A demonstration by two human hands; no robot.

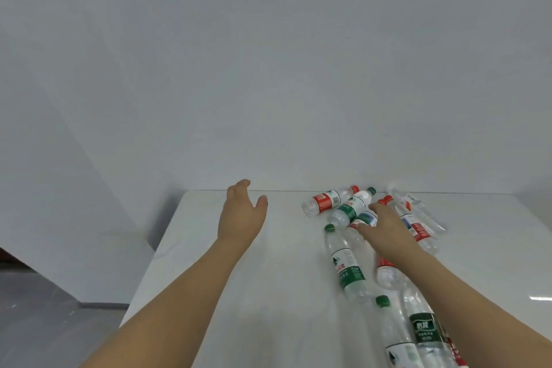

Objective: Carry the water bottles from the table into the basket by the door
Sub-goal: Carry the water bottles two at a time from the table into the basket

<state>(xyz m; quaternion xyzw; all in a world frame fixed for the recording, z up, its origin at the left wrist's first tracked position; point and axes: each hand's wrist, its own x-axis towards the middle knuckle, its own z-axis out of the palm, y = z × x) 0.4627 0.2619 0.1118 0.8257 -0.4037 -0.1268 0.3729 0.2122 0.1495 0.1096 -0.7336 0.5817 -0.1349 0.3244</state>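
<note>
Both hands reach out over the white table (227, 293). My left hand (242, 215) hangs in the air near the far edge, fingers loose and spread, holding nothing. My right hand (385, 230) lies flat on the pile of water bottles (373, 248), fingers straight, touching them but not wrapped round any. It hides the middle of the pile, so I cannot tell which bottle it presses on.

Every bottle lies on its side, on the right half of the table. One red-label bottle (325, 202) lies near the far edge, touching a green-label bottle (349, 209). Another green-label bottle (348, 269) lies nearer to me, just left of my right arm. More clear bottles at the far right look blurry. Two bottles at the near edge are cut off by the bottom of the picture.

Behind the table stands a plain white wall (268, 69). Grey floor (44, 317) shows past the left edge.
</note>
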